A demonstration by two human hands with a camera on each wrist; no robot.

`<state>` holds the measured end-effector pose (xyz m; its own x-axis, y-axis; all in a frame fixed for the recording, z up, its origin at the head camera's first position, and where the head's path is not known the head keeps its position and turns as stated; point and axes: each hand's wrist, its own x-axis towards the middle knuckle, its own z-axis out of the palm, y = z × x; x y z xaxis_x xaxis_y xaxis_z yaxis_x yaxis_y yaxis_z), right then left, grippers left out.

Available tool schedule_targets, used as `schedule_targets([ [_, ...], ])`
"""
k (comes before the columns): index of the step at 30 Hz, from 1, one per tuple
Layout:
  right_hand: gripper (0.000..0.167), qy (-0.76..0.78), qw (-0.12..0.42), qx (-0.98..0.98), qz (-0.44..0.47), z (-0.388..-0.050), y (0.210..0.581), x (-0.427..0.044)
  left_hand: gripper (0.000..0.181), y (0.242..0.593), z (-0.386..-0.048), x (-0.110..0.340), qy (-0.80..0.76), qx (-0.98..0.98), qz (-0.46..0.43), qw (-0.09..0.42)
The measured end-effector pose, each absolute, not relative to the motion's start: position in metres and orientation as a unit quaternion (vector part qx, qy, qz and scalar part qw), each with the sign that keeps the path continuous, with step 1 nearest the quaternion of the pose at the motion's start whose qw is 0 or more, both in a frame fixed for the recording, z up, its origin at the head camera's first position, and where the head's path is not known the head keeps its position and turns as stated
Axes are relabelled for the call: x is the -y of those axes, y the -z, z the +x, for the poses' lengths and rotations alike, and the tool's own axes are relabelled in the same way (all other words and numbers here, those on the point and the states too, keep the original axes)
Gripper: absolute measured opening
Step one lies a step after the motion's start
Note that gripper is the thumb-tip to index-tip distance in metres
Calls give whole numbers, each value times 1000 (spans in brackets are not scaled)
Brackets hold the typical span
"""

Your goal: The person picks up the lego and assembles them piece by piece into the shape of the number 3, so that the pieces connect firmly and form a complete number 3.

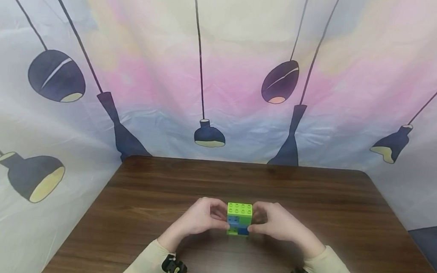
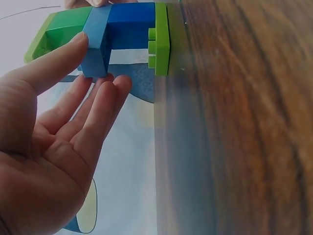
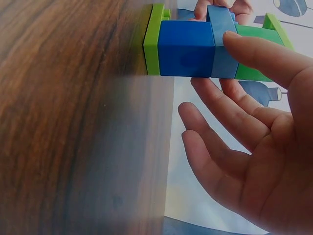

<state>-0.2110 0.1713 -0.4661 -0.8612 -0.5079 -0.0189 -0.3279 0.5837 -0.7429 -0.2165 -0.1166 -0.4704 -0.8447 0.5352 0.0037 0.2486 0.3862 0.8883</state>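
Note:
A stack of toy building bricks [image 1: 239,217] stands upright on the wooden table between the two hands. Lime plates form its top [image 1: 240,206] and base [image 3: 153,46]. Between them are a dark blue brick [image 3: 186,48], a light blue brick [image 2: 96,41] and a green brick [image 2: 69,22]. The left hand [image 1: 199,216] pinches the light blue brick at the left end, thumb in front, fingertips behind. At the right end, the right hand [image 1: 278,222] pinches the same layer between thumb and fingers; its two lower fingers are apart from the stack.
The brown wooden table [image 1: 148,251] extends around the stack, its far edge meeting a hanging cloth [image 1: 238,86] printed with dark lamps. Each wrist wears a black strap-on device, such as the left one [image 1: 173,266].

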Motion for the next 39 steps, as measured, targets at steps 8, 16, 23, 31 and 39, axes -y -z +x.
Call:
schedule_targets([
  [8, 35, 393, 114, -882, -234, -213, 468, -171, 30, 470, -217, 116, -498, -825, 235, 128],
  [16, 37, 393, 112, -883, -232, -214, 468, -172, 30, 468, -217, 116, -499, -825, 229, 130],
  [23, 35, 400, 114, -879, -234, -215, 469, -173, 30, 471, -218, 115, -494, -831, 222, 123],
  [31, 33, 420, 114, -871, -230, -214, 469, -173, 32, 470, -217, 115, -489, -838, 211, 115],
  [39, 44, 430, 111, -875, -194, -213, 470, -170, 34, 473, -217, 113, -476, -851, 204, 91],
])
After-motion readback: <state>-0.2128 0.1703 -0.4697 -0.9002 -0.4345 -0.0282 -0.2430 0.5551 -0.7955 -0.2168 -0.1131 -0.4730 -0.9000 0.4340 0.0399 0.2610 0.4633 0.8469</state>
